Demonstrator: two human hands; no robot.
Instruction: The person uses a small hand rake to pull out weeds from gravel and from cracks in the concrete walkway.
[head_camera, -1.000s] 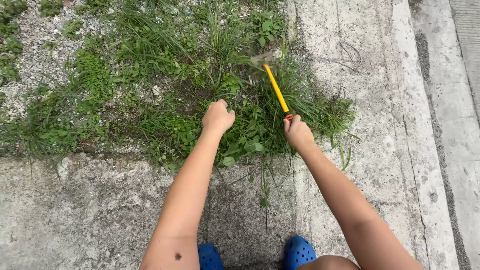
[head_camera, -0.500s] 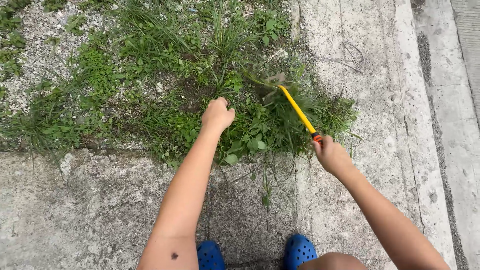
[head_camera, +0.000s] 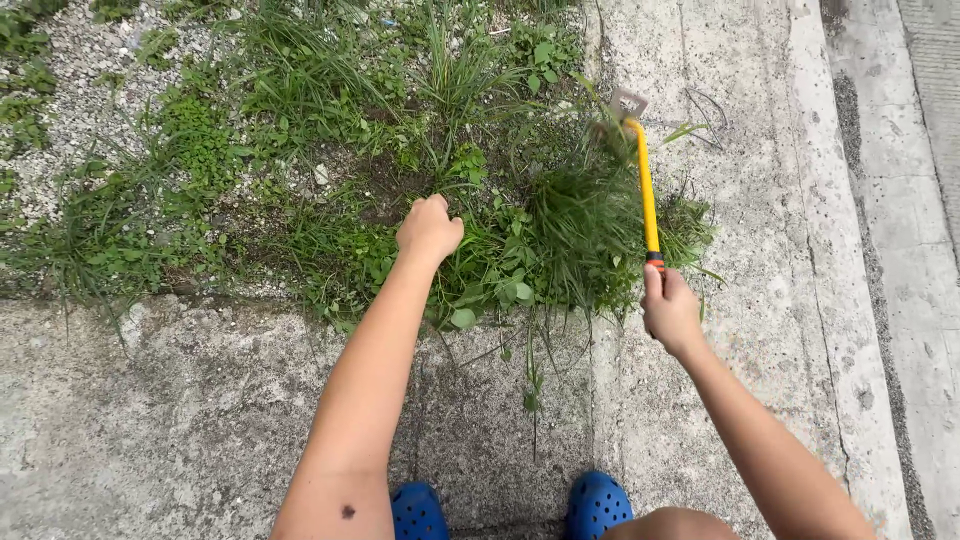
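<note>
Left hand: the left hand (head_camera: 429, 228) is closed in a fist on a bunch of weeds (head_camera: 500, 270) at the near edge of the green patch; the fingers are curled tight, the stems hidden inside the grip.
Right hand: the right hand (head_camera: 670, 308) is wrapped around the bottom end of a hand hoe (head_camera: 643, 175), fingers pressed together about the handle, just below its orange and black collar.
Hoe: the yellow shaft points up and away from the person, nearly straight; the small metal blade at the far end is blurred and sits over the edge of the concrete slab (head_camera: 760, 200), just beside a tall tuft of grass (head_camera: 585, 225).
Weed patch: it grows between the gravel (head_camera: 60, 110) on the left and the slab on the right, touching the cracked pavement (head_camera: 180, 420) in front of the blue clogs (head_camera: 597, 503).
Step in hand: judging by the pose, this is chopping at the roots while the other hand holds the clump taut.
Next move calls for: a stroke that lands the blade at the base of the tuft, well apart from the gripping fist, with the pull kept steady so that the roots give.
</note>
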